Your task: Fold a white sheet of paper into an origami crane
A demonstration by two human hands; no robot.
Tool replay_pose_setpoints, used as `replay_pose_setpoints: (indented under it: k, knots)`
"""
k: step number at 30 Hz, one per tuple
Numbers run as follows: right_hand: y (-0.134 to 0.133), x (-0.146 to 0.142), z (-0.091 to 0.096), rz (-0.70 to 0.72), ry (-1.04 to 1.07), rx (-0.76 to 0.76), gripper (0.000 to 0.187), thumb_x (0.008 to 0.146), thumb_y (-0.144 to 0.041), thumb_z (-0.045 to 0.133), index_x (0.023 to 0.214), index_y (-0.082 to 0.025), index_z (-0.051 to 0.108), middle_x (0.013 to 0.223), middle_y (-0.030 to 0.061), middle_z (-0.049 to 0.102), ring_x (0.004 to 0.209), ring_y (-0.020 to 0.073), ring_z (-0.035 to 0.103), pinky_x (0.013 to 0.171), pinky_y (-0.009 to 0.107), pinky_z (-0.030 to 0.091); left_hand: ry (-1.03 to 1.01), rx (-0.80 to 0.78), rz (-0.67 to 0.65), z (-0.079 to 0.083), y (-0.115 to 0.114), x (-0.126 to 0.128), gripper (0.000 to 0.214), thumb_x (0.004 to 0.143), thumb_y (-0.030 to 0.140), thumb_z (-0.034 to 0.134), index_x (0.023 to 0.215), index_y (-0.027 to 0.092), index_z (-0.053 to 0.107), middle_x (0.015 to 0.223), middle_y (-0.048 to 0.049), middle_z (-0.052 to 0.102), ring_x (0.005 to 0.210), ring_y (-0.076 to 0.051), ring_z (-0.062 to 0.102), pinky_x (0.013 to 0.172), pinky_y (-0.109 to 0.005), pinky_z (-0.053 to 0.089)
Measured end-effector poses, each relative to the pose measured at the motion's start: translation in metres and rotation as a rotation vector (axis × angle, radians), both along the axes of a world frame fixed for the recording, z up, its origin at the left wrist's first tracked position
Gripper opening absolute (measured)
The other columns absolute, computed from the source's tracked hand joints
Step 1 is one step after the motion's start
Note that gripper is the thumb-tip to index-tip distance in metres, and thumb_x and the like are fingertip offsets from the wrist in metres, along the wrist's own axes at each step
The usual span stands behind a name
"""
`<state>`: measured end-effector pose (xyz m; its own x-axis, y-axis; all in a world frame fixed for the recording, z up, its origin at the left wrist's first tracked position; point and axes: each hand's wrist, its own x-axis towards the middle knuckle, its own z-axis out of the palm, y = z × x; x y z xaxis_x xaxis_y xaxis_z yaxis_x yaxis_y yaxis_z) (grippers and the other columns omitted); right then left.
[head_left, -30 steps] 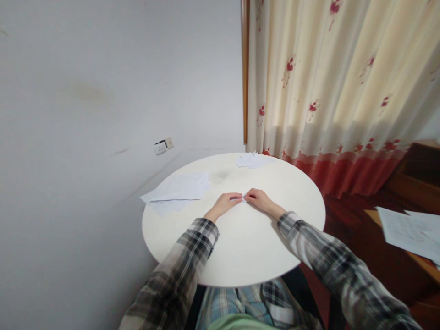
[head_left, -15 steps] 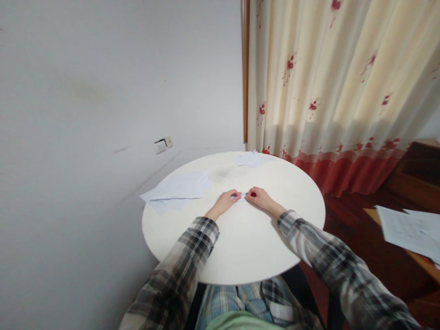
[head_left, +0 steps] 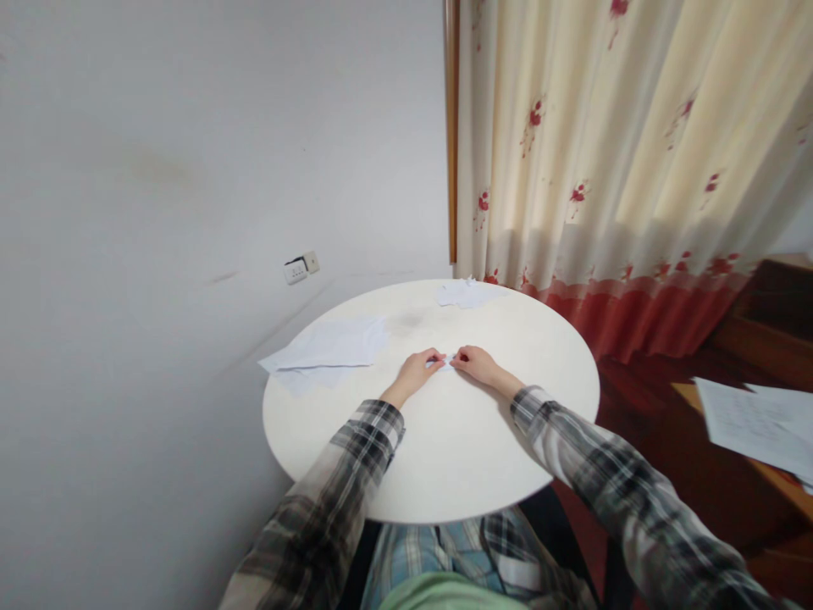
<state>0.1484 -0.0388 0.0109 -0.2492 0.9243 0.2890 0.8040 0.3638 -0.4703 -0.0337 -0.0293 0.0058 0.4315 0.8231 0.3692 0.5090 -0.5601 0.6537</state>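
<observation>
A small piece of white paper (head_left: 447, 361) lies between my two hands near the middle of a round white table (head_left: 457, 457). My left hand (head_left: 422, 370) pinches its left end, thumb and fingers pressed together. At the other end my right hand (head_left: 475, 365) grips it in the same way, with the wrist low over the tabletop. Most of the paper is covered by my fingers, so its exact shape and folds are hard to make out.
Left of my hands lies a stack of white paper sheets (head_left: 334, 343). Several paper scraps (head_left: 467, 293) sit at the table's far edge. A wall with a socket (head_left: 295, 271) borders the left side. Written sheets (head_left: 749, 424) rest on wooden furniture at the right.
My right hand has shifted slightly left, closer to my left hand, and less of the paper shows between them. Both hands keep their pinch.
</observation>
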Motion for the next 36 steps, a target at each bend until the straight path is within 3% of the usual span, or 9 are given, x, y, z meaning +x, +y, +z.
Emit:
replay_pose_setpoints:
  k: [4,11,17,29,36]
  knots:
    - [-0.001,-0.002,0.002,-0.012,0.000,-0.020,0.017,0.076,-0.030,0.056,0.072,-0.016,0.063,0.070,0.0025,0.062,0.062,0.0111,0.050,0.057,0.021,0.032,0.004,0.011,-0.009,0.000,0.001,-0.001,0.023,0.075,0.030,0.056,0.096,0.021,0.062,0.097,-0.0021,0.068,0.092,-0.016,0.061,0.084,-0.027,0.045]
    - [-0.004,-0.004,0.005,-0.039,0.030,-0.057,0.014,0.074,-0.029,0.057,0.074,-0.016,0.063,0.072,0.0029,0.063,0.063,0.0119,0.050,0.057,0.022,0.033,0.001,0.007,-0.021,-0.002,0.003,0.000,0.021,0.075,0.028,0.057,0.089,0.017,0.068,0.097,-0.0052,0.068,0.092,-0.018,0.062,0.088,-0.030,0.044]
    - [-0.007,-0.006,0.010,-0.062,-0.010,-0.081,0.015,0.075,-0.027,0.053,0.077,-0.015,0.063,0.075,0.0038,0.064,0.065,0.0125,0.051,0.059,0.022,0.033,0.147,0.102,-0.064,0.005,-0.002,-0.001,0.027,0.080,0.032,0.052,0.099,0.021,0.066,0.105,-0.0031,0.066,0.098,-0.018,0.059,0.090,-0.028,0.042]
    - [-0.006,-0.007,0.011,-0.041,-0.047,-0.087,0.015,0.074,-0.025,0.053,0.079,-0.016,0.063,0.079,0.0044,0.064,0.068,0.0131,0.052,0.061,0.022,0.033,0.237,0.121,0.012,0.007,-0.004,-0.002,0.030,0.081,0.035,0.049,0.105,0.023,0.064,0.108,-0.0022,0.064,0.099,-0.018,0.059,0.088,-0.027,0.042]
    - [-0.004,-0.001,0.005,-0.058,-0.038,-0.021,0.011,0.074,-0.026,0.056,0.074,-0.017,0.063,0.076,0.0040,0.062,0.069,0.0140,0.051,0.062,0.023,0.033,0.242,0.216,-0.060,0.011,-0.003,0.002,0.024,0.083,0.026,0.045,0.088,0.019,0.068,0.095,-0.0039,0.067,0.092,-0.017,0.057,0.086,-0.028,0.040]
